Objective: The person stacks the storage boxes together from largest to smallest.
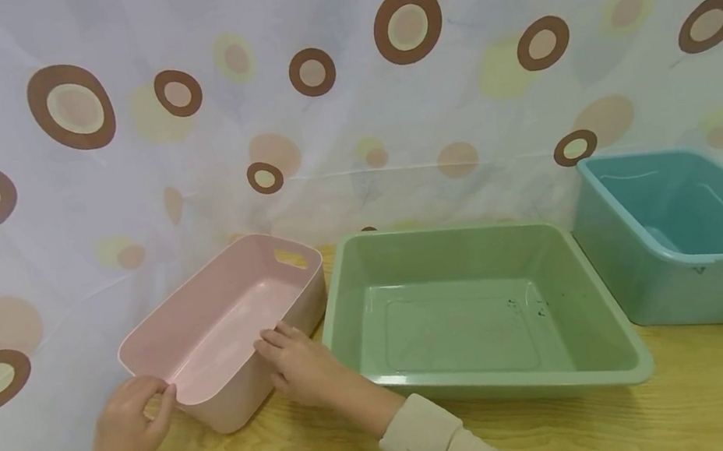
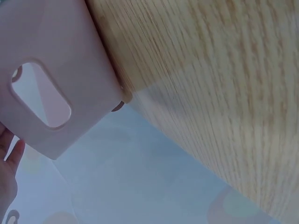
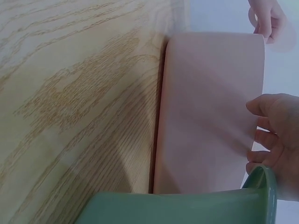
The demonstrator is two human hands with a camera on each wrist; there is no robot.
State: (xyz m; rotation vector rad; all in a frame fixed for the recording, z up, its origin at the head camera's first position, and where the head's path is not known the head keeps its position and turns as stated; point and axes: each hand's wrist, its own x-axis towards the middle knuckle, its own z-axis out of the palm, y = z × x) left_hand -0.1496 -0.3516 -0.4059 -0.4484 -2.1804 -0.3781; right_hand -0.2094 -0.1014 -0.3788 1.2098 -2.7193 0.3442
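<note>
An empty pink bin (image 1: 234, 407) with handle cut-outs stands at the left of the wooden table (image 1: 647, 417). My left hand (image 1: 157, 392) grips its near-left corner, fingers over the rim and thumb on the outer wall. My right hand (image 1: 278, 349) holds the near-right rim, fingers reaching over the edge. In the left wrist view the pink bin (image 2: 56, 46) shows one handle slot, and the left hand (image 2: 7, 172) is only just in frame. The right wrist view shows the pink bin (image 3: 210, 107) wall, with the right hand (image 3: 273, 135) curled on its top edge.
An empty green basin (image 1: 468, 228) sits right beside the pink bin, touching or nearly touching it. A teal bin (image 1: 660, 273) stands at the far right. A circle-patterned curtain (image 1: 342, 102) hangs behind and drapes down the table's left side.
</note>
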